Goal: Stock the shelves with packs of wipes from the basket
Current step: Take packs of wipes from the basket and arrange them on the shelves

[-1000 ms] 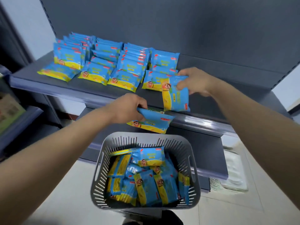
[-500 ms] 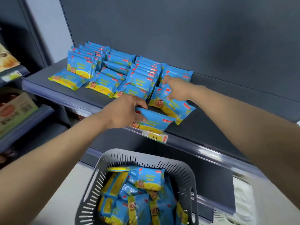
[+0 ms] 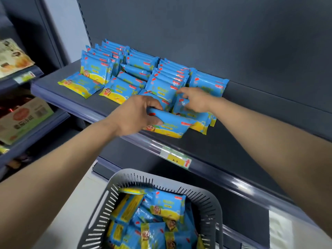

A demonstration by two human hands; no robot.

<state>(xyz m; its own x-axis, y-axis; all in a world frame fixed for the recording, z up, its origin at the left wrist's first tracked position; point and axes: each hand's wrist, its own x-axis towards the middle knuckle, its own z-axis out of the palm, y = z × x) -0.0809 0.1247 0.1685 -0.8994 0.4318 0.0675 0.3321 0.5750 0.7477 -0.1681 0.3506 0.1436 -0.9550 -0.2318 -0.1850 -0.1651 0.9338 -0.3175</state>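
Head: glossy pack (image 3: 170, 125), slatted basket (image 3: 132, 172)

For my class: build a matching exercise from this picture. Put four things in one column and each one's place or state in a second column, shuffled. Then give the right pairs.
Column A
1. left hand
2. right hand
3. grey basket
4. yellow price label

Column B
a. on the front rail of the shelf
b. below the shelf, holding loose packs
c. grips the front pack at the shelf edge
d. pinches the rear pack beside the stocked rows

Pairs: 1-c; 2-d; 3-b; 4-a
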